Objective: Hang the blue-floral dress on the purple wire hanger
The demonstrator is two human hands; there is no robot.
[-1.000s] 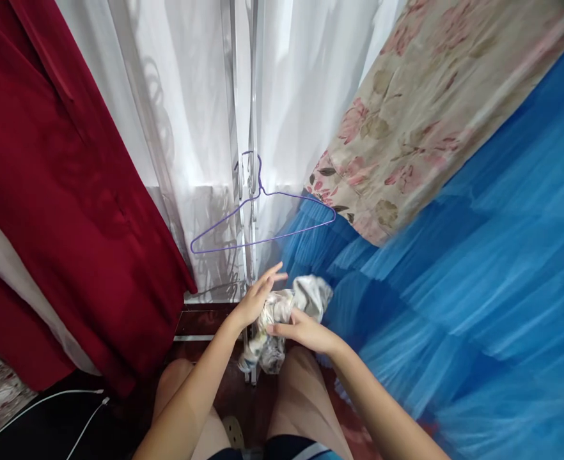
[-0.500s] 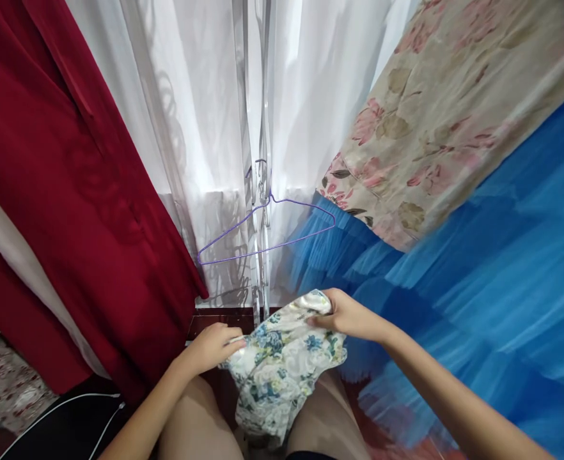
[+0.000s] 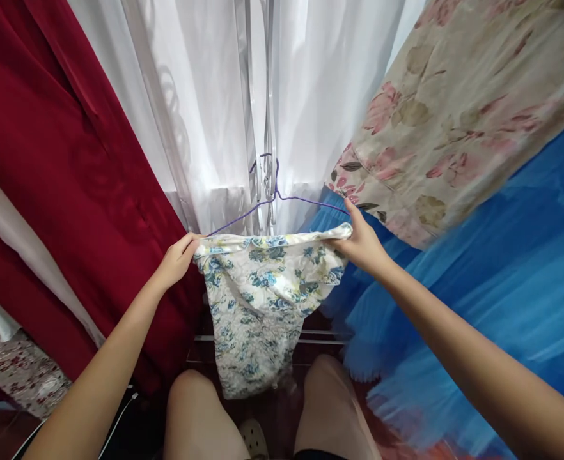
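A person stretches a floral garment [image 3: 258, 306], white with blue and yellow blooms, between two bare hands against a purple hanger [image 3: 275, 193]. The left hand [image 3: 180, 259] has its grip pinching one end of the garment's upper edge; the right hand [image 3: 362, 241] has its grip pinching the other, thumb raised beside the hanger's right arm. The edge runs nearly level between them, while the rest of the cloth drops in wrinkles, its lower end hanging between the person's bent knees [image 3: 192, 409]. The hanger's hook and sloping arms show above the cloth; its lower part is hidden, and whether it sits inside or behind the garment cannot be told. The hook is up at a slim metal rack [image 3: 271, 96], in front of white drapery [image 3: 205, 96]. Red fabric [image 3: 119, 217] falls at left; at right, a beige cloth printed with pink flowers [image 3: 416, 128] overlaps layers of blue tulle [image 3: 454, 275]. A shoe with holes [image 3: 253, 439] shows below, on the dark floor.
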